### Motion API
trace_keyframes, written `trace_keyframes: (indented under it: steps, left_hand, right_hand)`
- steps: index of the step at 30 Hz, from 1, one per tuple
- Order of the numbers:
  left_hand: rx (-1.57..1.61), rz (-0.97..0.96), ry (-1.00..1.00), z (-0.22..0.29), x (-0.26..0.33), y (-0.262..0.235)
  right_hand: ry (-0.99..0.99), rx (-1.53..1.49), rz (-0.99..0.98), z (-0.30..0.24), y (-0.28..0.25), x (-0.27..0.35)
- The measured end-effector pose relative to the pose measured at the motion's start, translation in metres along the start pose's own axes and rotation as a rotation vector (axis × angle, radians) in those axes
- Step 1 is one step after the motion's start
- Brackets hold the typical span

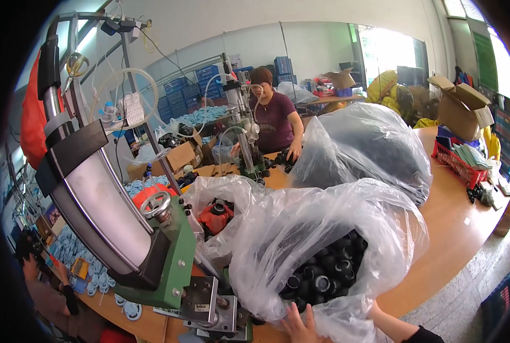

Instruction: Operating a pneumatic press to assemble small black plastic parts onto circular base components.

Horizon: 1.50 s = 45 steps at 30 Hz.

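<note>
A large clear plastic bag (266, 246) stands gaping in front of me, holding many small round black parts with ribbed rims (323, 280). At the bag's near lower edge is my left hand (299, 326), its fingers apart and touching the plastic. My right forearm (395, 326), in a dark sleeve, reaches in from the lower right. The right hand is covered by the bag's crumpled plastic, so its fingers do not show. Left of the bag stands a green bench press (175, 257) with a thick cylinder and a metal block at its foot.
Behind lie a smaller bag with orange and black items (216, 217) and a big full bag (375, 143). Across the table a person (275, 117) works at another press. A red basket (461, 163) and cardboard box (463, 108) stand right. Light blue parts (77, 257) lie left.
</note>
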<state>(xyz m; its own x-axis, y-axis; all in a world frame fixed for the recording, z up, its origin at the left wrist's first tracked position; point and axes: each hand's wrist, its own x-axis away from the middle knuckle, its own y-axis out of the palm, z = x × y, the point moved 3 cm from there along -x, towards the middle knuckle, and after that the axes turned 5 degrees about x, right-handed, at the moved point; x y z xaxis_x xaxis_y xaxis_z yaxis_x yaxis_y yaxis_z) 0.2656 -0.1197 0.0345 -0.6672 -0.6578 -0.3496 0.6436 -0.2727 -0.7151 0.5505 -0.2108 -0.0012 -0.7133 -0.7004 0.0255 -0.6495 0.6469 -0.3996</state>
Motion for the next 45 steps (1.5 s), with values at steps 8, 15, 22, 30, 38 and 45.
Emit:
trace_keyframes:
  steps: [8, 15, 22, 30, 38, 45]
  left_hand:
    - [-0.267, -0.343, 0.706, 0.002, 0.027, 0.024]
    - [-0.047, -0.491, 0.446, 0.006, 0.019, 0.027]
    - [-0.081, -0.608, 0.436, 0.019, 0.018, 0.032]
    - [0.001, -0.502, 0.461, 0.014, 0.034, 0.031]
    - [0.154, -0.614, 0.367, 0.011, -0.005, 0.062]
    - [0.381, 0.09, 0.381, -0.026, 0.001, -0.058]
  right_hand:
    - [0.216, -0.158, -0.306, -0.005, 0.01, 0.023]
    - [-0.173, 0.606, 0.457, -0.12, -0.071, 0.115]
    - [-0.458, 0.553, 0.194, -0.178, 0.035, 0.087]
    - [-0.353, 0.568, 0.046, -0.114, 0.048, 0.046]
    - [-0.277, 0.667, 0.305, -0.135, 0.029, 0.054]
    - [-0.179, 0.006, 0.096, -0.16, 0.036, 0.068]
